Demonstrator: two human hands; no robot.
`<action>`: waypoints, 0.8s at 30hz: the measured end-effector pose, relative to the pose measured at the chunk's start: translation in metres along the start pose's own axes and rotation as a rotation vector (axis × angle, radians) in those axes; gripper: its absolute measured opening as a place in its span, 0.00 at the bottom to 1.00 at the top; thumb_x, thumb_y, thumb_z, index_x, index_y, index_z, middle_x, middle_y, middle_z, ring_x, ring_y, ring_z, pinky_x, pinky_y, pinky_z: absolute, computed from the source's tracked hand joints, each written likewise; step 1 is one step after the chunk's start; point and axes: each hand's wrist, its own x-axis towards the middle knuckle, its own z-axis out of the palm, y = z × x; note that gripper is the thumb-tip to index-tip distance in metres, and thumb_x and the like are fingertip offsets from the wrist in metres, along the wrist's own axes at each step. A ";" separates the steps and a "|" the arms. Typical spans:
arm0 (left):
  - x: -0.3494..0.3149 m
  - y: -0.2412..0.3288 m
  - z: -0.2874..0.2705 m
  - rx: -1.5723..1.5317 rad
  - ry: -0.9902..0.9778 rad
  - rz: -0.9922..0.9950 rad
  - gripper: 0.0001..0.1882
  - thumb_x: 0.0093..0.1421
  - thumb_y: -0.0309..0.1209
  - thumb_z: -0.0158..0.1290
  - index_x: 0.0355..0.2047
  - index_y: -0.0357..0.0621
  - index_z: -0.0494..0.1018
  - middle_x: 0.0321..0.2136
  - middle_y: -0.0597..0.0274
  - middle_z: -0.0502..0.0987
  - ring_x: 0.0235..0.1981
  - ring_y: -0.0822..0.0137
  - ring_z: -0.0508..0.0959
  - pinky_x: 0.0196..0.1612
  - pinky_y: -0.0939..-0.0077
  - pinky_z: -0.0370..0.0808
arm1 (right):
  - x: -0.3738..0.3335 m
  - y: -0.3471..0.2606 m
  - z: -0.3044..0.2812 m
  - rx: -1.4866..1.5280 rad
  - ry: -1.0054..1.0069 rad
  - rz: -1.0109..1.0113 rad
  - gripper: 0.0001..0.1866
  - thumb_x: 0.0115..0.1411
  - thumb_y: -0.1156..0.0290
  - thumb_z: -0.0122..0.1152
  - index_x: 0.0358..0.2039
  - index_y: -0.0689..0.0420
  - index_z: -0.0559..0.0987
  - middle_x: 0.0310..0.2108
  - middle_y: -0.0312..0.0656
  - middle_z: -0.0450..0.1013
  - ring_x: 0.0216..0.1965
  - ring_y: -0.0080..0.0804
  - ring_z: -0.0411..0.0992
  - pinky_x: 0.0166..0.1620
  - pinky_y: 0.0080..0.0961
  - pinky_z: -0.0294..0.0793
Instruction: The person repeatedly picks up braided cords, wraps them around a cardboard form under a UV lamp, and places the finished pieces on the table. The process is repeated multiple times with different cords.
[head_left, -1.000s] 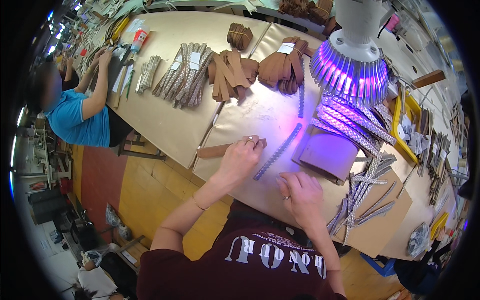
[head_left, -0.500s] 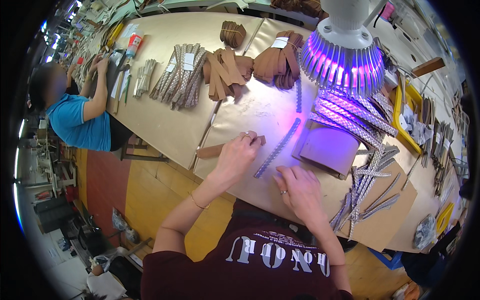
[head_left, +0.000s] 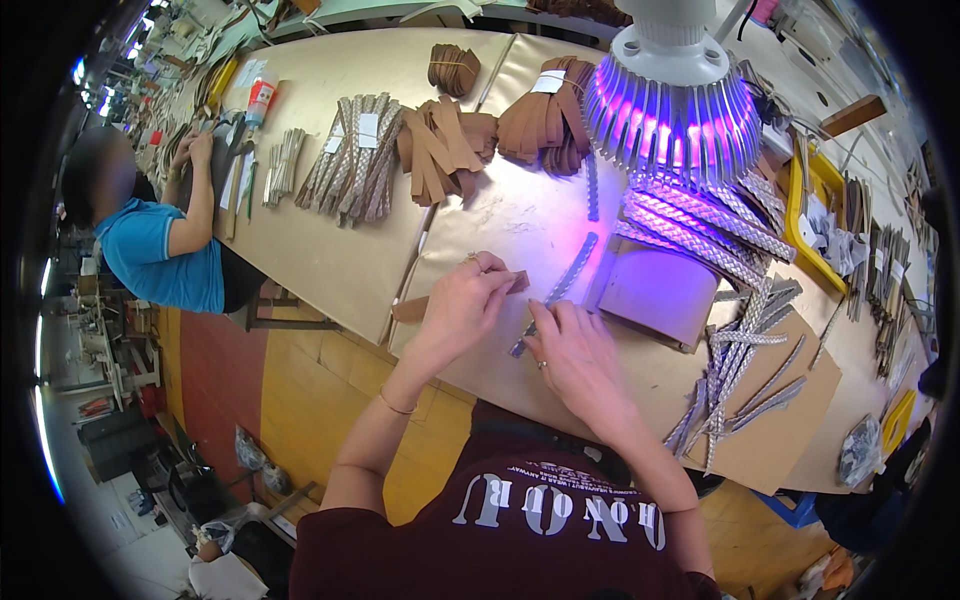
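Okay, so using a clock centred between your hands: your left hand (head_left: 462, 300) is at 9, resting over the brown strip (head_left: 410, 310), thumb and fingers drawn close together, though I can't tell if they're actually pinching it. Your right hand (head_left: 580, 360) is at 4, fingertips at the grey braid (head_left: 575, 265), and whether they've closed on it I honestly can't tell. That braid lies flat on the surface (head_left: 480, 225), running from 6 up toward 1, with a second braid (head_left: 592, 190) further out at 1, near the lamp (head_left: 672, 110). Progress-wise, I'd call it pretty early with this pair: strip and braid are two separate pieces, nothing visibly joined. Plenty of untouched stuff too: a brown bundle (head_left: 540, 130) at 12, a braid bundle (head_left: 345, 175) between 10 and 11, and a loose braid pile (head_left: 685, 235) at 2, above the brown block (head_left: 660, 295).
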 end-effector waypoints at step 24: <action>-0.061 -0.034 -0.145 -0.922 0.966 -0.016 0.07 0.70 0.34 0.46 0.40 0.44 0.68 0.30 0.65 0.70 0.30 0.73 0.68 0.36 0.75 0.68 | 0.020 -0.012 0.010 -0.090 -0.009 0.043 0.23 0.61 0.58 0.59 0.53 0.58 0.74 0.40 0.46 0.67 0.44 0.41 0.66 0.46 0.39 0.64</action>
